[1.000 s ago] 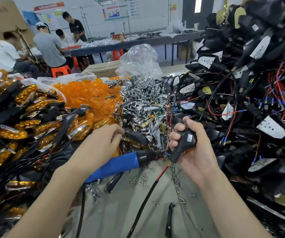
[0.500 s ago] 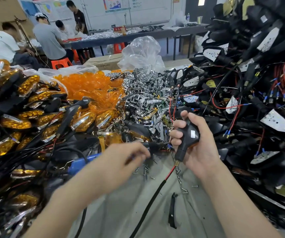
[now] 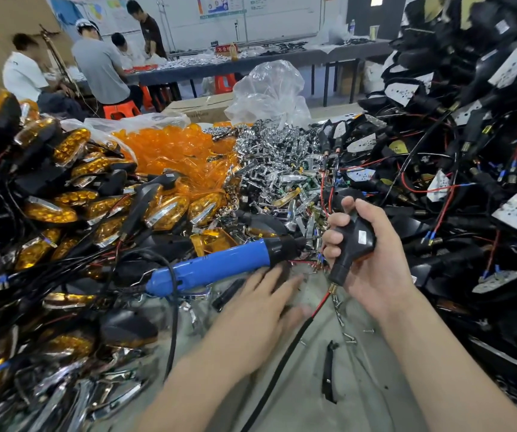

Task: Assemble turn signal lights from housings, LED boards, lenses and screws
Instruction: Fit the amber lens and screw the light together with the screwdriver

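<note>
Right hand [image 3: 375, 275] is gripping one black housing [image 3: 355, 241], fingers curling round the body. It's holding it up over the middle of the bench [image 3: 369, 388], stem pointing down, with the red-black wire [image 3: 287, 353] trailing toward the near edge. I'm guessing it's being held upright like this to keep the open face handy for the next part. The fingers are covering that face, so I can't tell whether a board or lens is already sitting inside.

Left hand [image 3: 260, 310] is reaching low over the bench, fingers straight and spread, pinching nothing. It's blurring with motion, so I can't tell whether the fingertips are touching the surface. Loose screws [image 3: 340, 318] are lying just beside it, so I'm judging it's going for a screw or another small part.

Blue screwdriver [image 3: 216, 266] is lying on its side just beyond the left hand, tip pointing toward the housing, likely parked there for quick pickup.

Stock is ringing the work spot:
- Orange lenses [image 3: 173, 151] are piling at back left.
- A chrome pile [image 3: 279, 173] is sitting at back middle.
- Finished lights [image 3: 51, 210] are stacking along the left edge.
- Wired housings [image 3: 469, 157] are heaping on the right.

The chrome pieces are tangling too much to tell boards from reflectors. The right heap is running out of frame, and the piles are hiding the bench edges.
</note>
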Motion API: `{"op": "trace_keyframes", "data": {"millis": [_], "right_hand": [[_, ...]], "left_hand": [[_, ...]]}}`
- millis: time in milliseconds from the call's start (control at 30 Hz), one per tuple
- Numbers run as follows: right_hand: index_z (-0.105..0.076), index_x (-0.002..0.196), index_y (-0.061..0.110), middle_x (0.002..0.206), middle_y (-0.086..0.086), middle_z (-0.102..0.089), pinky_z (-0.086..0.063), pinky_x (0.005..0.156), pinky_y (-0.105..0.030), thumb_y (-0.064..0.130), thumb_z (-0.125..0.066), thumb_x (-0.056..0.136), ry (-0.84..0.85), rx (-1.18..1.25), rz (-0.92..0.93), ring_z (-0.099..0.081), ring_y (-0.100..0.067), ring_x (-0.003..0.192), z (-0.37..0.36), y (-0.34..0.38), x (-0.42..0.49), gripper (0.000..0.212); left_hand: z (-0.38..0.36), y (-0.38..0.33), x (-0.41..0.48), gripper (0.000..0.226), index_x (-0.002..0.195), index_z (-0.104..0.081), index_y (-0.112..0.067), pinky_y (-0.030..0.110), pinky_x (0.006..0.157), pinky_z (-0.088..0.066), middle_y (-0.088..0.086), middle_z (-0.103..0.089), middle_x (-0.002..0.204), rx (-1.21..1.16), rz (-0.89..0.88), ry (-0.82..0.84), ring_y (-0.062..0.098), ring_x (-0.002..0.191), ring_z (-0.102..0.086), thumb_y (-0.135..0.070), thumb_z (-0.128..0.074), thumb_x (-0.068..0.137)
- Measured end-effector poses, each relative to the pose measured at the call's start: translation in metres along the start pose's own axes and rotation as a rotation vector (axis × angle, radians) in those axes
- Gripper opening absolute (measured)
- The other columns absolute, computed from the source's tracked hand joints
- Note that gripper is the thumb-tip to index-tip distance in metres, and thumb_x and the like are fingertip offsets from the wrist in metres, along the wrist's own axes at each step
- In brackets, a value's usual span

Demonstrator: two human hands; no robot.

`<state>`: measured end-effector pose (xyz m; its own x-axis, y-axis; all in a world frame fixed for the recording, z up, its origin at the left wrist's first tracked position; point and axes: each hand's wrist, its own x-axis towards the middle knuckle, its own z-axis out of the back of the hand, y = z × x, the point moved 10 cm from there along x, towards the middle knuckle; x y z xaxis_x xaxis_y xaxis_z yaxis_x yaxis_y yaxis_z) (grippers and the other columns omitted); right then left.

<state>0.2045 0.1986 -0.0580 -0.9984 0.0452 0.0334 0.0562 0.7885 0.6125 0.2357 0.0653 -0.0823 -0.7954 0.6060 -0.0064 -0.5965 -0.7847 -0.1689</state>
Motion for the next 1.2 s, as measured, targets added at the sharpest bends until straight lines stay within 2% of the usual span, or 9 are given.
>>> {"op": "trace_keyframes", "data": {"millis": [100, 167, 400, 500, 600, 767, 900, 1000, 1200], "right_hand": [[-0.06, 0.101, 0.024, 0.077, 0.006, -0.055, -0.046, 0.049, -0.022, 0.033, -0.068, 0.085, -0.003, -0.017, 0.0, -0.051, -0.012, 0.059, 0.002, -0.003, 0.0, 0.02], [-0.062, 0.1, 0.023, 0.077, 0.005, -0.055, -0.046, 0.049, -0.023, 0.034, -0.068, 0.085, -0.004, -0.03, 0.003, -0.052, -0.012, 0.059, 0.002, -0.003, 0.001, 0.019], [-0.067, 0.095, 0.023, 0.077, 0.003, -0.059, -0.049, 0.051, -0.026, 0.033, -0.074, 0.084, 0.031, -0.054, -0.012, -0.056, -0.015, 0.06, -0.001, -0.011, 0.007, 0.017], [-0.07, 0.088, 0.025, 0.078, 0.002, -0.06, -0.051, 0.054, -0.029, 0.034, -0.084, 0.078, 0.051, -0.105, -0.022, -0.058, -0.017, 0.062, -0.004, -0.015, 0.008, 0.02], [-0.07, 0.086, 0.028, 0.079, 0.002, -0.06, -0.052, 0.056, -0.031, 0.034, -0.08, 0.083, 0.051, -0.194, -0.041, -0.06, -0.018, 0.064, -0.005, -0.022, 0.009, 0.012], [-0.068, 0.085, 0.026, 0.079, -0.002, -0.061, -0.054, 0.055, -0.035, 0.028, -0.072, 0.088, 0.026, -0.331, 0.006, -0.062, -0.021, 0.063, -0.005, -0.028, 0.011, 0.005], [-0.069, 0.083, 0.027, 0.079, -0.002, -0.062, -0.053, 0.055, -0.034, 0.03, -0.073, 0.086, 0.004, -0.376, 0.013, -0.063, -0.022, 0.062, -0.006, -0.028, 0.011, 0.006], [-0.07, 0.078, 0.027, 0.076, -0.003, -0.061, -0.053, 0.053, -0.034, 0.033, -0.074, 0.084, -0.04, -0.358, 0.013, -0.062, -0.022, 0.061, -0.006, -0.031, 0.011, 0.01], [-0.069, 0.071, 0.025, 0.073, -0.003, -0.062, -0.052, 0.05, -0.028, 0.049, -0.07, 0.08, -0.091, -0.253, 0.013, -0.062, -0.018, 0.058, -0.014, -0.035, 0.007, 0.026]], "left_hand": [[0.006, -0.007, -0.003, 0.045, 0.146, -0.045, -0.03, 0.033, 0.114, -0.034, -0.008, -0.036, 0.157, 0.024, -0.023, -0.085, 0.016, 0.144, -0.035, -0.041, -0.028, 0.105], [0.009, -0.013, -0.008, 0.033, 0.133, -0.057, -0.026, 0.037, 0.102, -0.047, -0.007, -0.049, 0.145, 0.018, -0.044, -0.144, 0.018, 0.131, -0.049, -0.024, -0.047, 0.102], [0.016, -0.011, -0.005, 0.037, 0.128, -0.051, -0.02, 0.033, 0.098, -0.045, -0.003, -0.046, 0.126, 0.033, -0.018, -0.219, 0.017, 0.119, -0.044, -0.005, -0.051, 0.095], [0.016, -0.007, -0.005, 0.033, 0.128, -0.051, -0.021, 0.031, 0.099, -0.042, -0.004, -0.046, 0.124, 0.027, 0.02, -0.226, 0.016, 0.116, -0.044, -0.009, -0.049, 0.097], [0.022, 0.004, -0.011, 0.023, 0.12, -0.056, -0.026, 0.03, 0.096, -0.041, -0.007, -0.05, 0.116, 0.018, 0.098, -0.287, 0.016, 0.108, -0.047, -0.031, -0.043, 0.103], [0.032, 0.004, -0.018, 0.015, 0.083, -0.065, -0.025, 0.029, 0.064, -0.051, -0.009, -0.059, 0.081, 0.03, 0.099, -0.366, 0.015, 0.074, -0.059, -0.031, -0.079, 0.081], [0.035, 0.012, -0.02, 0.009, 0.09, -0.058, -0.029, 0.019, 0.064, -0.044, -0.016, -0.053, 0.085, -0.174, 0.073, -0.434, 0.005, 0.079, -0.053, -0.027, -0.066, 0.087], [0.035, 0.034, -0.023, 0.016, 0.093, -0.056, -0.038, 0.016, 0.07, -0.047, -0.019, -0.06, 0.087, -0.492, 0.17, -0.498, 0.001, 0.086, -0.058, -0.024, -0.061, 0.092], [0.061, 0.034, -0.008, 0.017, 0.091, -0.071, -0.034, 0.013, 0.071, -0.051, -0.016, -0.074, 0.085, -1.004, 0.165, -0.683, 0.001, 0.079, -0.07, -0.017, -0.067, 0.094]]}}
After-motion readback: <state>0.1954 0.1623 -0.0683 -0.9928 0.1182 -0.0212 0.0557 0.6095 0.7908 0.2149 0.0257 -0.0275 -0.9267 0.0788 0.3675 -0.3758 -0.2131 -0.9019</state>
